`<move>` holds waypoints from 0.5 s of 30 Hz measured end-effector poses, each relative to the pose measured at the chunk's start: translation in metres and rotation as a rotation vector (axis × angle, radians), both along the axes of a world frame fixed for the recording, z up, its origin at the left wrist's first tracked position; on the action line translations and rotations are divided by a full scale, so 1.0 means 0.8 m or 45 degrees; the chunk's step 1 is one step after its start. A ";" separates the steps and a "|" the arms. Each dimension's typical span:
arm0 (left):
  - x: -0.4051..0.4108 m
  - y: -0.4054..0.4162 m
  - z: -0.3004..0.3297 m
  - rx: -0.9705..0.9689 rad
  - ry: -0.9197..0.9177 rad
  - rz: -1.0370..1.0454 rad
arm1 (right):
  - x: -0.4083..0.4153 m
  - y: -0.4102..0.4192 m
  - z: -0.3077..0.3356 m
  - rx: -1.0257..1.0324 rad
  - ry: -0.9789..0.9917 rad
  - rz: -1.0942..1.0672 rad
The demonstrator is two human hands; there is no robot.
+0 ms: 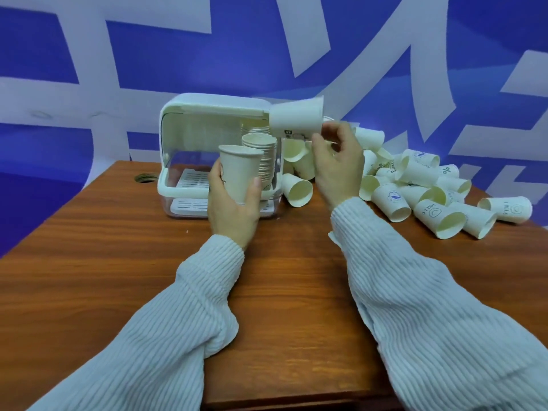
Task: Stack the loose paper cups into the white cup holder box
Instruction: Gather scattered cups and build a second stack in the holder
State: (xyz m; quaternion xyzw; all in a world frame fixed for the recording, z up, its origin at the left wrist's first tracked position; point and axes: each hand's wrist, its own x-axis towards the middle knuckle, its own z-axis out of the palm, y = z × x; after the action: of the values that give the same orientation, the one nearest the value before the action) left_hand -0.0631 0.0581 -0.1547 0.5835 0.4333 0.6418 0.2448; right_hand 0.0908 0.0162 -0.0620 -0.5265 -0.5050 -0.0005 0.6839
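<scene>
Head view: the left hand point(234, 203) grips an upright white paper cup point(237, 172) before the open white plastic cup holder box point(189, 126). The right hand point(338, 164) pinches a sideways cup point(296, 118). Loose cups point(415, 185) litter the wooden table point(148, 262). Nesting likely follows.

Before us: upright white paper cup point(239, 170) in our left hand point(229, 209), sideways white paper cup point(296, 117) pinched in our right hand point(338, 161), beside the white plastic cup holder box point(189, 114).
</scene>
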 end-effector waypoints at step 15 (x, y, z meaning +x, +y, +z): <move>-0.004 0.008 -0.002 -0.103 0.005 0.011 | -0.016 0.063 0.017 -0.187 -0.707 -0.231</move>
State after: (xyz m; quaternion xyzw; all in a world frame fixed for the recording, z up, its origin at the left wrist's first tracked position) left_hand -0.0666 0.0644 -0.1564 0.5725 0.4619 0.6236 0.2646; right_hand 0.0783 0.0662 -0.0484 -0.5972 -0.6225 -0.1688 0.4768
